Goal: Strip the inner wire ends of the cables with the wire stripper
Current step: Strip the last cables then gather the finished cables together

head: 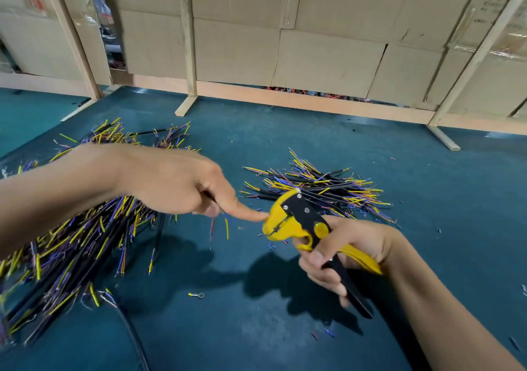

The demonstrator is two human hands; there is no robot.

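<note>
My right hand [339, 259] grips the handles of the yellow and black wire stripper [296, 222], whose jaws point left above the blue table. My left hand [176, 182] stretches its index finger out, and the fingertip touches the stripper's jaw. The thumb and the other fingers of that hand pinch a black cable [209, 196]; its thin red and yellow inner wires [227, 228] hang down below the hand. A big pile of cables [71, 242] lies under my left forearm. A smaller pile of cables [313, 188] lies just behind the stripper.
Snipped bits of insulation and a small ring terminal [196, 295] are scattered on the blue mat [256, 328]. A long black cable [134, 336] runs off the near edge. A cardboard wall on a wooden frame [313, 102] closes the far side.
</note>
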